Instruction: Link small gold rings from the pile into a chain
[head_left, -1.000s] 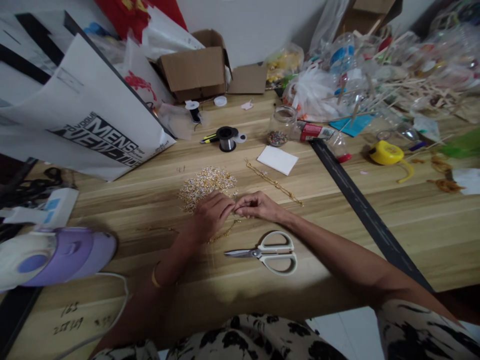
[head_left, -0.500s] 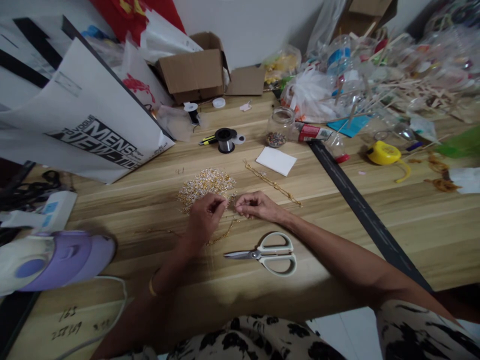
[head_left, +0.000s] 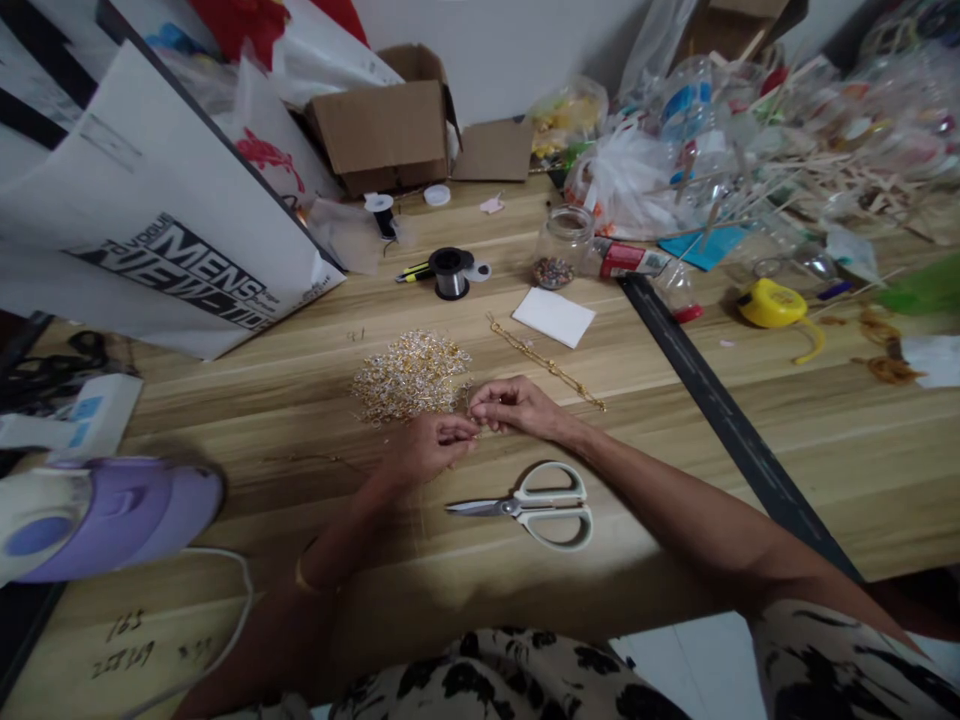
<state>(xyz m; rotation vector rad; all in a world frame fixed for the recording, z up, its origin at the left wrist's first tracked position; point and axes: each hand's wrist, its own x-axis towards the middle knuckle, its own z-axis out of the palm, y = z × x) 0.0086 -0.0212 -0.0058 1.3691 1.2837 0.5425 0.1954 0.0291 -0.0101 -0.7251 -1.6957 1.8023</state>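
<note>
The pile of beads (head_left: 412,375), gold and clear, sits near the middle of the frame. It lies just above the left hand (head_left: 435,443), and just to the left of the right hand's (head_left: 516,404) fingertips. The right thumb and first finger are pinched together on a tiny bit (head_left: 474,412) – it is too small to name. The left fingers are bent and close together, and their tips come right up to the right ones. I cannot tell if they pinch anything.

The left arm reaches up from the bottom left, with a bracelet (head_left: 302,577) near the wrist. The right arm comes in from the bottom right, low over the table (head_left: 675,480), with its hand curled to the left.

A gold chain (head_left: 551,368) lies above the right hand. Below both hands are the scissors (head_left: 521,507) – blades to the left, handles to the right. A white card (head_left: 553,317) lies higher up, right of the middle.
</note>
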